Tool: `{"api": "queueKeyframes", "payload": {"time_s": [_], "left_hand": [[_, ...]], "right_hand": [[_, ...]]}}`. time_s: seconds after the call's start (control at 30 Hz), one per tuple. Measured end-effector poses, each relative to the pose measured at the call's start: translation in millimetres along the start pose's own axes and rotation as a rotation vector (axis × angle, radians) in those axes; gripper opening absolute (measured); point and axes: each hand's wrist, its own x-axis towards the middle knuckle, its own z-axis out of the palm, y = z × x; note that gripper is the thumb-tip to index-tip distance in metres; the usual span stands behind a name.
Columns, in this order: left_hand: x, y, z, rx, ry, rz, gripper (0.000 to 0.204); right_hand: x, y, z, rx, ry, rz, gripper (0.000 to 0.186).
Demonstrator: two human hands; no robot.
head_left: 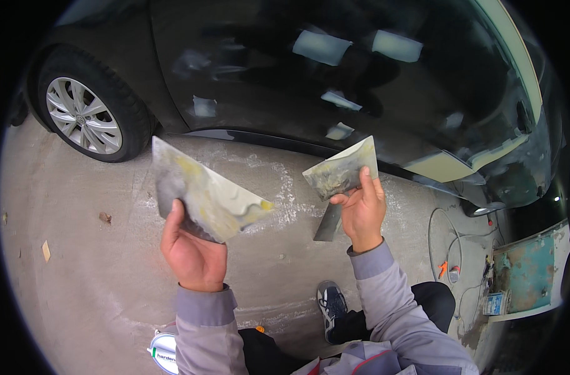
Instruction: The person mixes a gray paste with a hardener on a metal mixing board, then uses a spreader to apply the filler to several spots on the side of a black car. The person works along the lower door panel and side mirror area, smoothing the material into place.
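My left hand holds a large flat spreader, smeared with pale and yellow paste, by its lower left part, thumb on the face. My right hand grips a smaller paste-smeared spreader, thumb and fingers at its lower side. A dark metal blade points down beside that hand; whether I hold it too is hard to tell. Beyond both hands is a dark car door with several pale filler patches, and masking tape at the right.
A car wheel is at upper left. On the concrete floor lie a coiled hose and orange nozzle at right, beside a weathered panel and a can. A round tin is by my left sleeve.
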Motion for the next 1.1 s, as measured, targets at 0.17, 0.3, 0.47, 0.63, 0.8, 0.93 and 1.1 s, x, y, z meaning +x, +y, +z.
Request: {"api": "queueKeyframes", "payload": {"time_s": [0.17,0.3,0.47,0.63,0.8,0.93,1.1], "left_hand": [[-0.7,-41.8,2.2,0.147,-0.021,0.007,0.040],[-0.6,-41.9,5.7,0.263,-0.003,0.151,0.041],[2.5,-34.9,4.3,0.258,-0.051,0.327,0.036],[-4.2,-52.3,0.4,0.607,-0.146,0.548,0.023],[-7.7,-51.0,-8.4,1.006,-0.472,0.535,0.016],[-3.7,-46.5,-17.2,1.357,-0.489,0.597,0.018],[1.3,-44.5,-17.7,0.954,-0.005,0.484,0.027]], "right_hand": [[-38.8,-34.6,35.7,0.027,-0.351,-0.005,0.033],[-44.4,-42.6,45.7,-0.587,-0.703,-0.180,0.033],[-28.5,-45.7,35.1,-1.136,-0.753,-0.264,0.021],[-49.0,-28.9,48.6,-1.073,-0.427,-0.335,0.021],[-51.6,-13.0,53.3,-0.368,-0.154,-0.074,0.027],[-22.6,-12.2,15.8,0.201,-0.035,0.205,0.035],[16.6,22.1,-26.2,-0.122,0.209,0.008,0.037]]}}
